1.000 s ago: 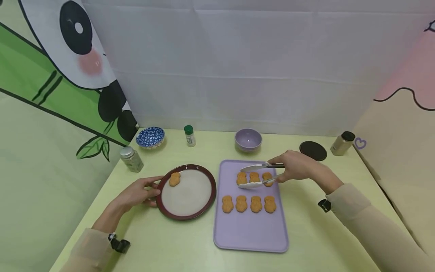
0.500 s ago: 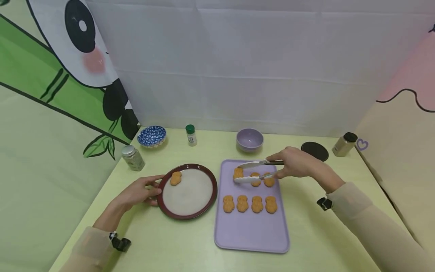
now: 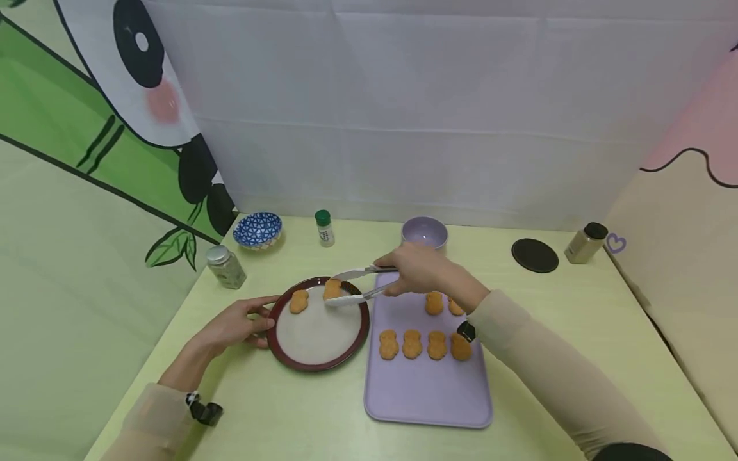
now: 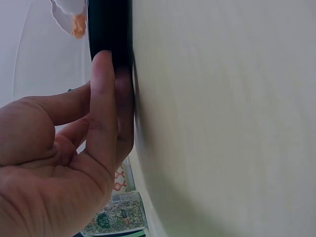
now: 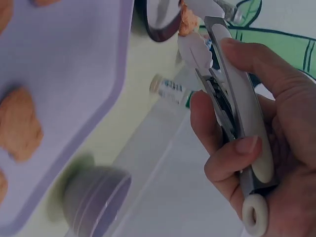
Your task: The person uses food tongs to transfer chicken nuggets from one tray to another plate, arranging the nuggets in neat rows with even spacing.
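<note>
My left hand (image 3: 230,328) holds the left rim of a white plate with a brown edge (image 3: 317,340). In the left wrist view its fingers (image 4: 102,94) lie against the plate's dark side. One golden, bear-shaped nugget (image 3: 298,301) lies on the plate. With my right hand (image 3: 423,270) I grip tongs (image 5: 242,98), whose white scalloped tips pinch a second nugget (image 3: 332,289) over the plate's upper part. A lilac tray (image 3: 426,398) beside the plate bears several more nuggets (image 3: 412,344); my right forearm partly covers some of them.
Behind stand a blue patterned bowl (image 3: 257,230), a green-capped shaker (image 3: 325,232) and a purple bowl (image 3: 425,232), partly behind my right hand. A seasoning jar (image 3: 227,269) is at left; a black disc (image 3: 535,255) and black-lidded jar (image 3: 585,244) are at right.
The tongs closed on the upper row's left nugget, and my right hand carried it left from the tray to over the plate. My left hand stays on the plate's rim.
</note>
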Demonstrator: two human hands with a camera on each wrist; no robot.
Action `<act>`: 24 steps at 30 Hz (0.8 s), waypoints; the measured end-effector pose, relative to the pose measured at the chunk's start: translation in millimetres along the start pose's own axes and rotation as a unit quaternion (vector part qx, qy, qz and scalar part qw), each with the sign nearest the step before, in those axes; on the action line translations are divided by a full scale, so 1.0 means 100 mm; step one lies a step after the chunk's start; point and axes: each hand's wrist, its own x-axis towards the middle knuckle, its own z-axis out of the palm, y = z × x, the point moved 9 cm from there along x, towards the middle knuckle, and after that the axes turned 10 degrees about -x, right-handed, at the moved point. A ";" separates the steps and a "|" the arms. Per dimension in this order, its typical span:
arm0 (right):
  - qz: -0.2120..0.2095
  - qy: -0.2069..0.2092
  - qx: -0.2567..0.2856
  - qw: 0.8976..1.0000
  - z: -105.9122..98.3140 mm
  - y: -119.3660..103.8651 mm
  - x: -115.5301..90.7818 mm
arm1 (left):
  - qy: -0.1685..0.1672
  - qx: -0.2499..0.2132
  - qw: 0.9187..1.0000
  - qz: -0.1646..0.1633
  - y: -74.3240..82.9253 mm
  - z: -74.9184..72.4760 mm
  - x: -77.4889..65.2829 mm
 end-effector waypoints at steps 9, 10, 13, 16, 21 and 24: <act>-0.015 -0.018 0.007 1.000 0.26 -0.19 0.32 | 0.000 0.001 1.000 0.006 0.01 0.02 -0.01; -0.015 -0.018 0.006 1.000 0.27 -0.20 0.34 | 0.001 0.001 1.000 0.005 0.01 0.01 -0.01; -0.014 -0.018 0.007 1.000 0.29 -0.20 0.36 | 0.002 -0.002 1.000 0.004 0.01 0.01 -0.02; -0.008 -0.020 0.008 1.000 0.30 -0.19 0.37 | 0.001 -0.002 1.000 0.002 0.01 0.02 -0.01; -0.004 -0.021 0.015 1.000 0.30 -0.18 0.37 | 0.001 0.000 1.000 0.006 0.01 0.02 -0.01; 0.000 -0.012 0.019 1.000 0.25 -0.13 0.32 | 0.000 0.000 1.000 0.008 0.01 0.01 -0.02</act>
